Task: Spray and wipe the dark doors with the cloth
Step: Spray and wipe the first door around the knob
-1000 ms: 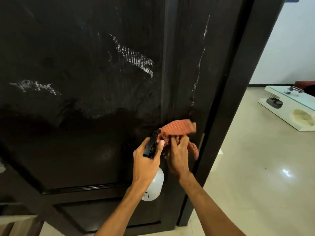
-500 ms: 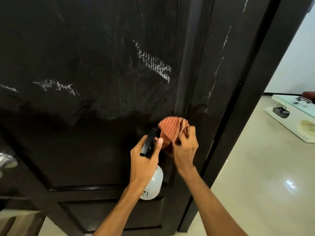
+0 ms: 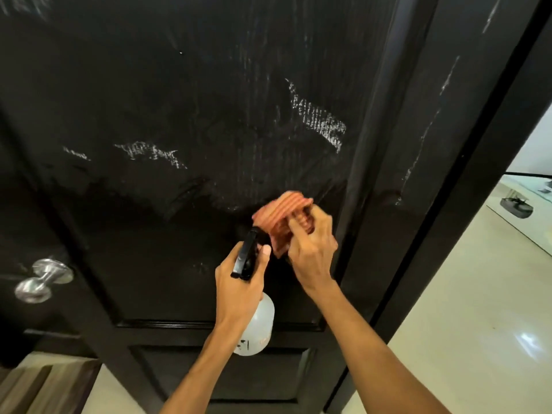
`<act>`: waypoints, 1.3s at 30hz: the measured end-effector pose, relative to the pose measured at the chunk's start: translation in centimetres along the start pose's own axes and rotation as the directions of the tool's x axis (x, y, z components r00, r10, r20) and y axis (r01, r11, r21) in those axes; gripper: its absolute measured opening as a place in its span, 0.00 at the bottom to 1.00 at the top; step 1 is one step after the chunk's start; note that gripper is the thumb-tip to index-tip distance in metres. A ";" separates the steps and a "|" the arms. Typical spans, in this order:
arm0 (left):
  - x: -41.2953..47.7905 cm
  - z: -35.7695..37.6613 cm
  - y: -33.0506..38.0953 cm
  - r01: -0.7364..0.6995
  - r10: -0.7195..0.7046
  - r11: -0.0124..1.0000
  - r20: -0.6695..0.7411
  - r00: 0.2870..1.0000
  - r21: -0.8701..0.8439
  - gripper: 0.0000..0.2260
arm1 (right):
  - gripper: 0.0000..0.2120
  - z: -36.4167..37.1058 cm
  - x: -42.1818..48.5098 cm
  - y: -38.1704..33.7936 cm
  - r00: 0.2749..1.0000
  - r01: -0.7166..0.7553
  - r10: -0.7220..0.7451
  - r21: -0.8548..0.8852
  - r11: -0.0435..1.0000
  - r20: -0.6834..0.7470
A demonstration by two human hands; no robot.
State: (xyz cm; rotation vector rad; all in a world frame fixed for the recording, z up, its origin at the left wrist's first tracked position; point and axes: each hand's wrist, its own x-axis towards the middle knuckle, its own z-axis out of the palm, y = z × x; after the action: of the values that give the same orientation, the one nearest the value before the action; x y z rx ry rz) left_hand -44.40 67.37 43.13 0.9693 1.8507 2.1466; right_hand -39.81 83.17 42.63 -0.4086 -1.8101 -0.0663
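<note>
A dark panelled door [image 3: 179,115] fills most of the view, with whitish smears across its upper panel and a wet darker patch lower down. My right hand [image 3: 313,249] is bunched around an orange checked cloth [image 3: 277,213], pressed to the door near the panel's right edge. Just left of it, my left hand [image 3: 239,285] grips a white spray bottle [image 3: 258,327] with a black trigger head [image 3: 246,255], held upright close to the door.
A silver door knob [image 3: 41,280] sticks out at the left. The dark door frame [image 3: 466,174] runs down the right. Beyond it lie a pale glossy floor [image 3: 478,339] and a low white table [image 3: 525,204]. A wooden surface [image 3: 38,386] shows at the bottom left.
The cloth went from spread loosely to bunched in my right hand and moved slightly left on the door. The view shifted, bringing the knob into sight. The bottle hand held about the same place.
</note>
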 end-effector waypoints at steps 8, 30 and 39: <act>1.1 -4.3 -0.1 -0.013 0.015 0.999 -0.056 0.998 0.033 0.04 | 0.15 2.5 -4.5 -3.9 0.978 0.135 -0.133 -0.002 0.991 0.161; 6.6 -15.2 1.5 -0.041 0.043 0.999 -0.104 0.994 0.020 0.10 | 0.16 8.7 0.8 -13.8 0.926 0.322 -0.279 -0.147 0.935 0.255; 7.4 -17.3 1.3 -0.040 0.044 0.998 -0.121 0.992 0.038 0.12 | 0.16 9.3 4.7 -15.4 0.973 0.227 -0.215 -0.153 0.962 0.088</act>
State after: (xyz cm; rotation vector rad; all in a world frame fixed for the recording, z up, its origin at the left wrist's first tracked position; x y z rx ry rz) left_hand -59.33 56.36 46.55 0.9111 1.9464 2.2516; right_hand -54.15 72.27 46.99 -0.3246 -1.9218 -0.3609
